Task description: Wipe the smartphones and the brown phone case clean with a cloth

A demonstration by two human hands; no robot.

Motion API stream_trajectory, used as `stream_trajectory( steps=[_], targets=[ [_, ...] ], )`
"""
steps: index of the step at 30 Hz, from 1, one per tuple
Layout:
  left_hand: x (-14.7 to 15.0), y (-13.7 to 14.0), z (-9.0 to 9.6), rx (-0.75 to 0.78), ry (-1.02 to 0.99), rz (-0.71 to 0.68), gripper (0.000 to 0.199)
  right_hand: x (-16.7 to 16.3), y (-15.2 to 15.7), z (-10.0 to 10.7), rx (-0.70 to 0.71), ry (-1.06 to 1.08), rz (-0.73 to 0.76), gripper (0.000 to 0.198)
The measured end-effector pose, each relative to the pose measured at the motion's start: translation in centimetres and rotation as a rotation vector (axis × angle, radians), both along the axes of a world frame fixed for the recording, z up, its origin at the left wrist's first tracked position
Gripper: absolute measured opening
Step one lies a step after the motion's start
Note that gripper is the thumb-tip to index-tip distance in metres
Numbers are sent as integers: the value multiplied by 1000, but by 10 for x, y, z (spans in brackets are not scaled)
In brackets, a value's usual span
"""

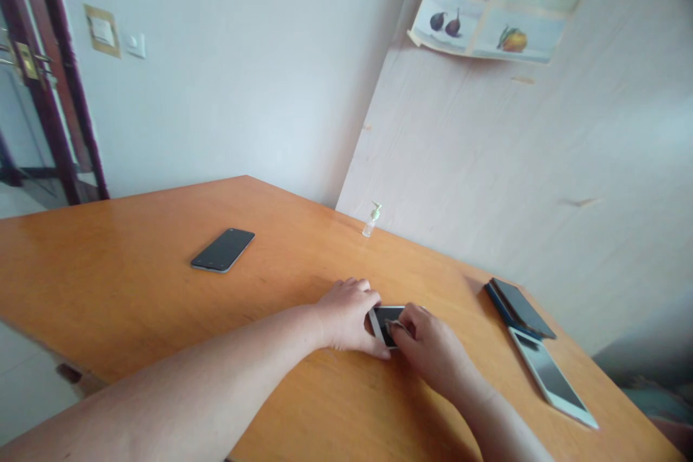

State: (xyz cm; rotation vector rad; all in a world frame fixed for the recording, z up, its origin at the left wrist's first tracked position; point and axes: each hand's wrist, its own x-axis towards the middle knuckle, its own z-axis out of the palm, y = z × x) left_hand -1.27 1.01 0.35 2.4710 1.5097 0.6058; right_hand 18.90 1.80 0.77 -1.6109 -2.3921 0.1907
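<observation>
A white-framed phone [387,315] with a dark screen lies on the wooden table in front of me. My left hand [349,317] grips its left end, thumb at the near edge and fingers at the far edge. My right hand [430,339] is closed over the right part of the screen. Between its fingers a small bit of pale cloth or tissue [390,325] shows, pressed against the glass. Most of the cloth and the phone's right end are hidden by that hand.
A black phone [224,250] lies to the left on the table [292,260]. Near the back edge stands a small clear pump bottle [369,222]. On the right are a white tablet [552,375] and dark flat cases or devices [522,307], stacked. A wall rises behind.
</observation>
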Motion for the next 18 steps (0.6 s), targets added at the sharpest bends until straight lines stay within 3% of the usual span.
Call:
stream_trajectory(
  steps=[2,4,9,11,18],
  targets=[
    [0,0,-1,-2,-4,3,71,-7,-7,-1,-17,27,91,10],
    [0,1,-1,-1,-9,3,72,-5,-7,1,-19,9,88,9],
    [-2,1,-2,7,1,-22,76,28,11,11,-4,-147,-183,19],
    [-2,1,-2,6,3,-21,76,32,15,11,-4,-169,-213,20],
    [-1,0,0,-21,-7,-5,73,0,-5,1,-61,39,84,11]
  ],
)
